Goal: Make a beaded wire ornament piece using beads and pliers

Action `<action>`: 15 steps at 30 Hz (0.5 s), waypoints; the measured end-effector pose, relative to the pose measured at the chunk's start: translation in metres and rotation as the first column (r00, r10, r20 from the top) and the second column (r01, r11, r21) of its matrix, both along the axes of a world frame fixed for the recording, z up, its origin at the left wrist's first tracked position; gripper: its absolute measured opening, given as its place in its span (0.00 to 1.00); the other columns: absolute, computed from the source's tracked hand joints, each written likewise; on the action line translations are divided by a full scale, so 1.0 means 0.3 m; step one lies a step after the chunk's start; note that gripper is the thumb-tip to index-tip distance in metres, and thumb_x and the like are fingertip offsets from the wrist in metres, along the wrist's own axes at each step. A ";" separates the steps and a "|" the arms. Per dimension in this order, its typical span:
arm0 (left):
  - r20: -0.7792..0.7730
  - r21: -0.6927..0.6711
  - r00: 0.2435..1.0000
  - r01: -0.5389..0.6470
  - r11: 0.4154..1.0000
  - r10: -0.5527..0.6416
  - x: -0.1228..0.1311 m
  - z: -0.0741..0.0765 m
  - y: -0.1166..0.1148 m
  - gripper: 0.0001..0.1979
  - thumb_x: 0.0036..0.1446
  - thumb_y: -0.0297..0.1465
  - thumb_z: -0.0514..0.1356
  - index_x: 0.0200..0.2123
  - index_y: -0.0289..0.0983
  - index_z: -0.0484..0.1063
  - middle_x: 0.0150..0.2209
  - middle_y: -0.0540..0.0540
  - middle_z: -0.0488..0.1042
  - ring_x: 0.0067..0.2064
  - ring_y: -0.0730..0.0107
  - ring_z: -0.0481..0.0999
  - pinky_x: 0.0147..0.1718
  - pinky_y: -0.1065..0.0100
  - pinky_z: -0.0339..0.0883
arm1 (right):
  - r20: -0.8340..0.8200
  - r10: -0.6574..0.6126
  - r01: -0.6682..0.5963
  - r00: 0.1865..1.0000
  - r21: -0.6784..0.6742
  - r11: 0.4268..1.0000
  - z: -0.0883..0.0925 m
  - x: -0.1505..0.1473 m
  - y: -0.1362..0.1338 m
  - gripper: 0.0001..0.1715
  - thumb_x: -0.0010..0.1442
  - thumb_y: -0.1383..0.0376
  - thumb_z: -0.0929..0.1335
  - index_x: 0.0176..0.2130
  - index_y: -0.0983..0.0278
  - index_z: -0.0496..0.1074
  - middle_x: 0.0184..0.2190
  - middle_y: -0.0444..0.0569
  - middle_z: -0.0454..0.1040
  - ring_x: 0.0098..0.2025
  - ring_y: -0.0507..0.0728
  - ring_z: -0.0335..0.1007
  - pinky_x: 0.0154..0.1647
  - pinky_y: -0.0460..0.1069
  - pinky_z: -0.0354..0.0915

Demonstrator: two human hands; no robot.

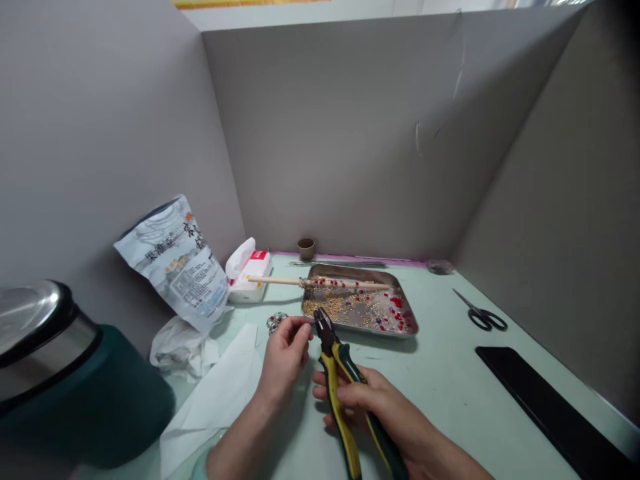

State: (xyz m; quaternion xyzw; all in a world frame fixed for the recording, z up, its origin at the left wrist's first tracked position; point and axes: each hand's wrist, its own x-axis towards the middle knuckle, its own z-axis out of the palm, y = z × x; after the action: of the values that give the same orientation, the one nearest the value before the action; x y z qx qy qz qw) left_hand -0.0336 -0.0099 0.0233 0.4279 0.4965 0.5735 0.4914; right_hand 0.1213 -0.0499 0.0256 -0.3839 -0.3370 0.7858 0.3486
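Note:
My right hand [380, 407] is wrapped round the yellow and dark green handles of a pair of pliers [329, 347]. The jaws point away from me and come close to the fingertips of my left hand [286, 357]. Thumb and forefinger of that hand are pinched together; what they hold is too small to make out. A small beaded piece with red beads [277, 323] lies just beyond the left hand. Behind the pliers sits a metal tray [411, 313] of gold, clear and red beads, with a bead-wrapped wooden stick [280, 281] resting across it.
Scissors [481, 315] and a long black object [540, 400] lie to the right. On the left stand a teal flask [110, 393], a printed pouch [185, 267], tissues [255, 273] and white paper [220, 400]. A small brown cup [306, 249] is near the back wall. Grey partitions enclose the table.

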 end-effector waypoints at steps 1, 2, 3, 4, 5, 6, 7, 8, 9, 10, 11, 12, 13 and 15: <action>0.003 -0.002 1.000 -0.015 1.000 0.015 -0.002 -0.007 0.003 0.15 0.51 0.40 0.61 0.35 0.34 0.69 0.23 0.55 0.63 0.18 0.81 0.57 0.16 0.75 0.51 | 0.014 0.005 -0.005 1.000 0.006 1.000 -0.003 -0.003 0.008 0.23 0.48 0.68 0.70 0.46 0.67 0.72 0.50 0.57 0.72 0.55 0.65 0.66 0.45 0.54 0.69; 0.004 -0.005 1.000 -0.029 1.000 0.029 -0.004 -0.015 0.005 0.15 0.51 0.40 0.61 0.35 0.34 0.68 0.24 0.55 0.63 0.18 0.81 0.58 0.16 0.75 0.52 | 0.030 0.007 -0.008 1.000 0.011 1.000 -0.006 -0.005 0.015 0.22 0.48 0.68 0.70 0.45 0.67 0.72 0.49 0.57 0.72 0.55 0.65 0.66 0.45 0.54 0.69; 0.005 -0.007 0.999 -0.049 0.999 0.049 -0.006 -0.022 0.008 0.15 0.51 0.40 0.61 0.35 0.34 0.68 0.24 0.55 0.63 0.18 0.81 0.58 0.16 0.75 0.52 | 0.043 0.010 -0.011 0.999 0.011 1.000 -0.010 -0.005 0.021 0.22 0.47 0.68 0.70 0.45 0.67 0.72 0.49 0.57 0.72 0.55 0.65 0.66 0.45 0.53 0.70; 0.004 -0.007 0.998 -0.068 0.998 0.068 -0.008 -0.029 0.010 0.15 0.51 0.40 0.61 0.35 0.34 0.68 0.23 0.56 0.62 0.18 0.81 0.58 0.16 0.75 0.52 | 0.050 0.015 -0.015 0.999 0.004 1.000 -0.013 -0.004 0.025 0.22 0.46 0.68 0.70 0.44 0.67 0.73 0.49 0.58 0.72 0.55 0.65 0.65 0.45 0.53 0.70; -0.001 -0.003 0.996 -0.087 0.996 0.087 -0.009 -0.034 0.013 0.15 0.51 0.40 0.61 0.35 0.34 0.68 0.23 0.56 0.62 0.18 0.81 0.58 0.16 0.75 0.52 | 0.050 0.019 -0.018 0.999 -0.009 1.000 -0.014 -0.002 0.027 0.23 0.46 0.67 0.70 0.44 0.67 0.72 0.50 0.58 0.72 0.56 0.65 0.65 0.45 0.54 0.70; -0.006 -0.001 0.995 -0.101 0.995 0.101 -0.010 -0.038 0.015 0.15 0.51 0.40 0.61 0.35 0.35 0.68 0.23 0.56 0.62 0.18 0.81 0.57 0.17 0.75 0.52 | 0.044 0.023 -0.021 0.999 -0.026 0.999 -0.014 0.001 0.026 0.23 0.45 0.67 0.70 0.44 0.67 0.72 0.51 0.59 0.71 0.56 0.66 0.65 0.44 0.54 0.70; -0.011 -0.001 0.995 -0.104 0.995 0.104 -0.010 -0.041 0.016 0.15 0.51 0.40 0.61 0.35 0.35 0.68 0.23 0.56 0.62 0.19 0.81 0.58 0.17 0.75 0.53 | 0.038 0.024 -0.023 0.999 -0.043 0.999 -0.013 0.004 0.024 0.24 0.44 0.67 0.71 0.44 0.67 0.72 0.51 0.59 0.71 0.56 0.66 0.65 0.45 0.55 0.70; -0.020 -0.005 0.994 -0.104 0.995 0.104 -0.011 -0.043 0.018 0.15 0.50 0.40 0.61 0.34 0.35 0.68 0.22 0.56 0.62 0.18 0.81 0.58 0.17 0.75 0.53 | 0.036 0.024 -0.022 0.999 -0.057 0.998 -0.009 0.007 0.020 0.24 0.44 0.67 0.71 0.44 0.67 0.72 0.51 0.59 0.71 0.55 0.66 0.65 0.45 0.55 0.70; -0.031 -0.010 0.994 -0.102 0.995 0.102 -0.010 -0.045 0.018 0.14 0.50 0.40 0.61 0.33 0.35 0.68 0.22 0.56 0.62 0.18 0.81 0.58 0.17 0.75 0.53 | 0.039 0.019 -0.016 0.999 -0.065 0.998 -0.004 0.010 0.014 0.24 0.43 0.67 0.71 0.43 0.67 0.72 0.51 0.59 0.71 0.55 0.66 0.66 0.45 0.56 0.70; -0.048 -0.014 0.994 -0.101 0.995 0.101 -0.011 -0.047 0.019 0.14 0.50 0.40 0.61 0.33 0.35 0.69 0.22 0.55 0.62 0.18 0.80 0.58 0.17 0.75 0.53 | 0.046 0.010 -0.007 0.999 -0.067 0.998 0.001 0.013 0.009 0.24 0.43 0.67 0.71 0.43 0.67 0.73 0.50 0.59 0.72 0.54 0.66 0.66 0.46 0.56 0.69; -0.069 -0.014 0.992 -0.107 0.994 0.106 -0.011 -0.050 0.020 0.14 0.49 0.40 0.61 0.32 0.35 0.69 0.21 0.55 0.62 0.18 0.79 0.58 0.17 0.74 0.53 | 0.058 0.002 0.002 0.998 -0.065 0.998 0.006 0.016 0.003 0.24 0.43 0.66 0.71 0.43 0.67 0.73 0.49 0.58 0.72 0.54 0.66 0.67 0.46 0.56 0.69; -0.095 -0.010 0.988 -0.121 0.993 0.120 -0.012 -0.053 0.021 0.14 0.49 0.40 0.61 0.32 0.35 0.70 0.21 0.55 0.63 0.19 0.79 0.59 0.17 0.74 0.54 | 0.069 -0.004 0.008 0.998 -0.062 0.998 0.010 0.018 -0.002 0.24 0.43 0.66 0.71 0.43 0.67 0.73 0.49 0.58 0.72 0.53 0.66 0.67 0.46 0.56 0.69; -0.122 -0.001 0.983 -0.140 0.990 0.139 -0.013 -0.056 0.021 0.13 0.49 0.40 0.61 0.32 0.35 0.70 0.21 0.54 0.64 0.19 0.78 0.60 0.17 0.74 0.55 | 0.076 -0.004 0.008 0.997 -0.061 0.998 0.012 0.020 -0.005 0.24 0.44 0.66 0.71 0.43 0.67 0.73 0.49 0.58 0.72 0.53 0.65 0.67 0.47 0.55 0.69; -0.171 0.032 0.965 -0.196 0.980 0.198 -0.015 -0.061 0.022 0.13 0.49 0.39 0.61 0.31 0.35 0.72 0.22 0.53 0.66 0.20 0.76 0.62 0.19 0.73 0.57 | 0.067 0.016 -0.011 0.998 -0.068 0.998 0.009 0.025 -0.005 0.24 0.44 0.66 0.70 0.43 0.68 0.73 0.49 0.58 0.72 0.53 0.65 0.67 0.47 0.55 0.68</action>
State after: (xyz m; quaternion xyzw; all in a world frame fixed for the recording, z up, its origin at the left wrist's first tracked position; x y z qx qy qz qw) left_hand -0.0381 -0.0032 0.0049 0.4285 0.5732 0.5837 0.3837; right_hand 0.1289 -0.0514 0.0285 -0.4195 -0.3243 0.7858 0.3184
